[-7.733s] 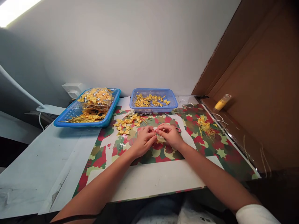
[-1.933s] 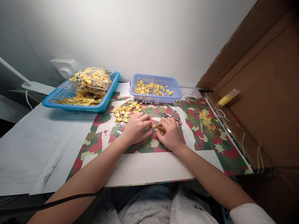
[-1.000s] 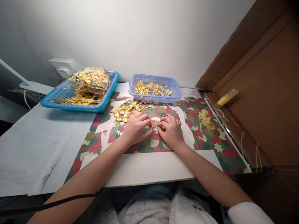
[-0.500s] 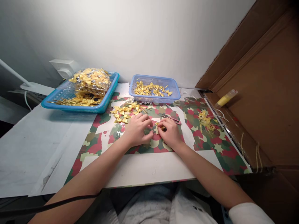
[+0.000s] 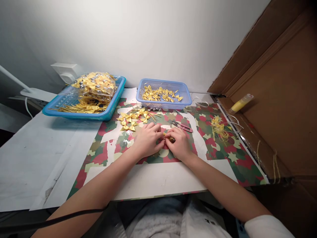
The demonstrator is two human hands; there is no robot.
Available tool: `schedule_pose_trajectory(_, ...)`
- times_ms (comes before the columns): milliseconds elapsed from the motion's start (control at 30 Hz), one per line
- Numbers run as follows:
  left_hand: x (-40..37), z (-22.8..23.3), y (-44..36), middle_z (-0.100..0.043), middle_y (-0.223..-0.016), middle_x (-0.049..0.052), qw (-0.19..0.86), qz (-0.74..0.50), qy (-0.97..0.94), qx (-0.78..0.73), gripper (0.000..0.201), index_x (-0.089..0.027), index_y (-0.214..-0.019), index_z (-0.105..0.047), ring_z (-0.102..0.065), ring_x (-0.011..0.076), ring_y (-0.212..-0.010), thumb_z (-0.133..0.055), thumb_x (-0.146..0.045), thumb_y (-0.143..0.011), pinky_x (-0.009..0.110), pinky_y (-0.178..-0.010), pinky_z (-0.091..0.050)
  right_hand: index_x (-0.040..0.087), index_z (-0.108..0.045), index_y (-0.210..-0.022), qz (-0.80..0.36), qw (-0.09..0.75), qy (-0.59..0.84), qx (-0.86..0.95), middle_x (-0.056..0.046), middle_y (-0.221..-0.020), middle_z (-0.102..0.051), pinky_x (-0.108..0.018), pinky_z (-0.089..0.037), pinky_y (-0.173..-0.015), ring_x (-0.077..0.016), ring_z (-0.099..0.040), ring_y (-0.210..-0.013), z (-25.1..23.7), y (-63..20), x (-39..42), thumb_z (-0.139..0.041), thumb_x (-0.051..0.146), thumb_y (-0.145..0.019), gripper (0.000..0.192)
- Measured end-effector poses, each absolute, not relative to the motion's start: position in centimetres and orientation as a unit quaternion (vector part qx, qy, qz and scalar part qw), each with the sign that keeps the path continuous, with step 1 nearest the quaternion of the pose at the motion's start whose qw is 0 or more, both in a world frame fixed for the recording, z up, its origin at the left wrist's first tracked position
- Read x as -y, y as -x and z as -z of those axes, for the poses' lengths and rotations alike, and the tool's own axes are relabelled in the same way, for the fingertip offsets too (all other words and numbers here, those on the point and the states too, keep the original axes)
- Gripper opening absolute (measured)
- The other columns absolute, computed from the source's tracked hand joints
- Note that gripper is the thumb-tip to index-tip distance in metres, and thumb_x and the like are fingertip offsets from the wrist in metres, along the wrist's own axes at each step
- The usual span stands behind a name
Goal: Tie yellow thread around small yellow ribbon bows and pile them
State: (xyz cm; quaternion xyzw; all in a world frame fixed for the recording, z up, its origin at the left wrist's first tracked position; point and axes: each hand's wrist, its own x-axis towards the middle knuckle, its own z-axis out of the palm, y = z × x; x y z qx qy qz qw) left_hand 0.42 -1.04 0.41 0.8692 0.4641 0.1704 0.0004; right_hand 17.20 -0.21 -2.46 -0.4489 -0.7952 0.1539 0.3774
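Observation:
Pinched in the fingers of my right hand [image 5: 180, 143] is a small yellow ribbon bow [image 5: 164, 134], mostly hidden by the fingertips. My left hand [image 5: 149, 140] meets it from the left, thumb and fingers closed together; what they grip is hidden. Beyond my left hand lie several yellow ribbon bows [image 5: 128, 117] with thin gold wire stems. Pink-handled scissors or snips [image 5: 184, 127] rest just past my right hand. Several silver beads [image 5: 155, 109] are by the front of the light blue basket [image 5: 163, 105].
More bows fill the light blue basket. At left, a larger blue basket [image 5: 109, 115] holds gold stems and a plastic bag of bows [image 5: 95, 84]. Yellow thread scraps [image 5: 219, 129] lie to the right. A yellow tube [image 5: 241, 103] is by the cardboard wall [image 5: 279, 99].
My left hand has moved right until its fingertips meet those of my right hand. Its thumb and fingers have closed. The right hand has barely shifted.

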Motion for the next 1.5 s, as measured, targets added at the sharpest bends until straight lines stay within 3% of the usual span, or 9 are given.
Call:
schedule_pose_trajectory(367,0.6,0.3,-0.4,-0.056,-0.080,0.006,0.030,-0.177,-0.870,-0.460,0.015,-0.018,-0.073,-0.061,-0.044,0.0203,-0.074,-0.053,-0.026,-0.083,0.034,-0.066,-0.036,0.021,-0.058,-0.067,-0.168,0.381,0.457,0.786,-0.004,-0.080,-0.063,-0.034,-0.048,-0.071,-0.0212,-0.058,-0.080,2.8,-17.2,0.0,-0.057,0.008,-0.074,0.015)
schedule_pose_trajectory(600,0.7,0.6,-0.6,-0.060,-0.100,0.008,0.058,-0.221,-0.854,-0.467,0.014,-0.019,-0.074,-0.061,-0.048,0.0215,-0.083,-0.052,-0.024,-0.082,0.037,-0.075,-0.041,0.021,-0.056,-0.068,-0.184,0.380,0.458,0.782,-0.004,-0.080,-0.062,-0.034,-0.048,-0.071,-0.0213,-0.058,-0.081,2.9,-17.2,0.1,-0.055,0.007,-0.074,0.016)
schedule_pose_trajectory(800,0.5,0.8,-0.6,-0.062,-0.087,0.005,0.100,-0.217,-0.848,-0.472,0.014,-0.019,-0.067,-0.059,-0.047,0.0197,-0.077,-0.054,-0.022,-0.079,0.035,-0.073,-0.041,0.022,-0.050,-0.065,-0.189,0.385,0.455,0.780,-0.003,-0.077,-0.061,-0.033,-0.047,-0.069,-0.0208,-0.057,-0.079,2.9,-17.2,0.0,-0.053,0.005,-0.072,0.018)
schedule_pose_trajectory(1267,0.4,0.8,0.0,-0.059,-0.098,0.007,0.109,-0.244,-0.861,-0.433,0.013,-0.018,-0.063,-0.049,-0.054,0.0183,-0.083,-0.050,-0.014,-0.075,0.035,-0.075,-0.039,0.023,-0.044,-0.061,-0.200,0.396,0.449,0.776,-0.003,-0.075,-0.059,-0.033,-0.046,-0.069,-0.0202,-0.055,-0.077,2.7,-17.3,0.1,-0.050,0.004,-0.071,0.022)
schedule_pose_trajectory(1500,0.4,0.9,0.1,-0.057,-0.092,0.007,0.085,-0.238,-0.874,-0.415,0.010,-0.018,-0.067,-0.048,-0.055,0.0177,-0.081,-0.046,-0.011,-0.074,0.033,-0.072,-0.037,0.022,-0.042,-0.060,-0.209,0.395,0.454,0.770,-0.003,-0.074,-0.058,-0.032,-0.045,-0.067,-0.0198,-0.055,-0.076,2.7,-17.3,0.2,-0.050,0.004,-0.071,0.023)
